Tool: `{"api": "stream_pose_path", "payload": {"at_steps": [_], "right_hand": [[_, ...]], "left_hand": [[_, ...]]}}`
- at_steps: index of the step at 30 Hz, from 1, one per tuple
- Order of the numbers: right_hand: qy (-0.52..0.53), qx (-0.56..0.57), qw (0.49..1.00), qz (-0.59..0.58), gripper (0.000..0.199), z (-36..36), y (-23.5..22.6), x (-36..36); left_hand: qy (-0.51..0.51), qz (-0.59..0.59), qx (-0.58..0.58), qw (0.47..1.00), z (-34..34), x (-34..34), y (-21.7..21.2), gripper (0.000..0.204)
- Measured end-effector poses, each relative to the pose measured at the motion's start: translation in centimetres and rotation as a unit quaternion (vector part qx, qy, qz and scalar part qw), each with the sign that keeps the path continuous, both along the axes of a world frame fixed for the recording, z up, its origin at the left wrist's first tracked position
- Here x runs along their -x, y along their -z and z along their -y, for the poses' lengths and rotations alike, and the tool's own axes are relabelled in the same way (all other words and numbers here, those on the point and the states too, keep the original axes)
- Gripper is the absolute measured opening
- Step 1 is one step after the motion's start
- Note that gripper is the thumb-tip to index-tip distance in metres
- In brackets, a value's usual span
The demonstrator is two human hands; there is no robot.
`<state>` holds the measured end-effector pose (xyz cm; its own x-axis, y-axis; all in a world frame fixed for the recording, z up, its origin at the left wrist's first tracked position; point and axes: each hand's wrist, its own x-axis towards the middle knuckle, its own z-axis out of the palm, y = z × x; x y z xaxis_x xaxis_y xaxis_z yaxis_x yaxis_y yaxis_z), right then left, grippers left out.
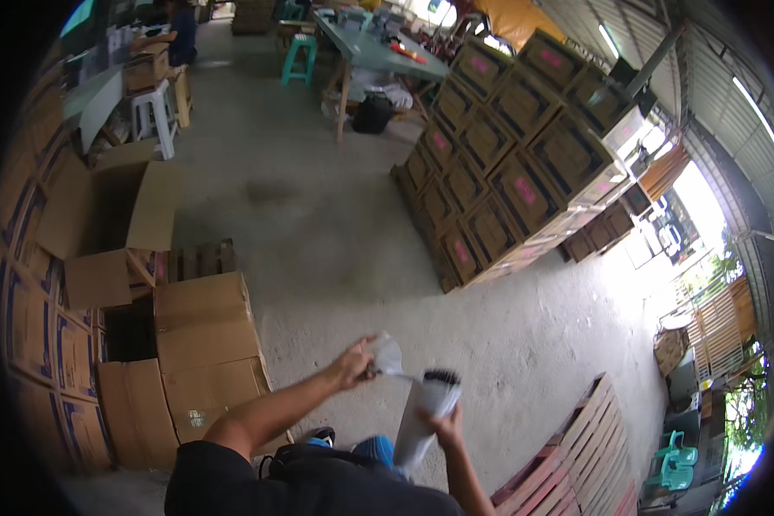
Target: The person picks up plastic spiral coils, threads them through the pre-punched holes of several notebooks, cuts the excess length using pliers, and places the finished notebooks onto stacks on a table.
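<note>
Standing at the far left, stacked cardboard boxes (pixel 39 344) line the wall, printed sides outward, with one large open carton (pixel 116 219) on top, its flaps spread and its inside too dark to tell what it holds. Just right of it a wooden pallet (pixel 199 258) shows behind closed brown cartons (pixel 206 344) set on the concrete floor (pixel 335 232). Toward the middle, the person's left hand (pixel 353 363) reaches forward, fingers pinched shut on a thin clear plastic wrap (pixel 389 354) that is pulled up from the top of a white cylindrical bottle (pixel 426 413) with a dark cap. The right hand (pixel 445 427) grips that bottle from below, fingers closed around its lower body, holding it tilted above the floor in front of the person's chest. Whether anything is inside the bottle cannot be told. Farther back stands a long green desk (pixel 378 52) with a teal stool (pixel 299 58) beside it. To the right rises a tall stack of closed cartons with pink labels (pixel 512 163), and at the lower right lie slatted wooden pallets (pixel 576 456).
</note>
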<state>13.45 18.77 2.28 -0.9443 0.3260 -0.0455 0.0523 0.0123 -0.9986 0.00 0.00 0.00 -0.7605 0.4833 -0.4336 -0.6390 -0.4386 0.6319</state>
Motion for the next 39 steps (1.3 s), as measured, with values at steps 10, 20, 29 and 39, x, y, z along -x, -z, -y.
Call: {"api": "stream_pose_path", "payload": {"at_steps": [10,20,29,39], "right_hand": [[-0.084,-0.206,0.970,-0.097,0.073,-10.8,1.1,38.6],[-0.291,-0.219,0.921,-0.140,0.072,-6.8,0.2,73.9],[-0.339,-0.200,0.903,-0.174,0.073,-0.1,-1.4,105.6],[-0.279,-0.121,0.948,-0.092,0.073,7.8,0.2,141.9]], "left_hand": [[0.128,-0.331,0.238,0.904,-8.9,32.7,-4.2,0.040],[-0.044,-0.503,0.381,0.774,-6.0,61.2,-8.7,0.018],[-0.028,-0.383,0.338,0.859,1.5,93.4,-8.5,0.019],[-0.054,-0.100,0.251,0.961,10.7,128.6,-4.7,0.042]]}}
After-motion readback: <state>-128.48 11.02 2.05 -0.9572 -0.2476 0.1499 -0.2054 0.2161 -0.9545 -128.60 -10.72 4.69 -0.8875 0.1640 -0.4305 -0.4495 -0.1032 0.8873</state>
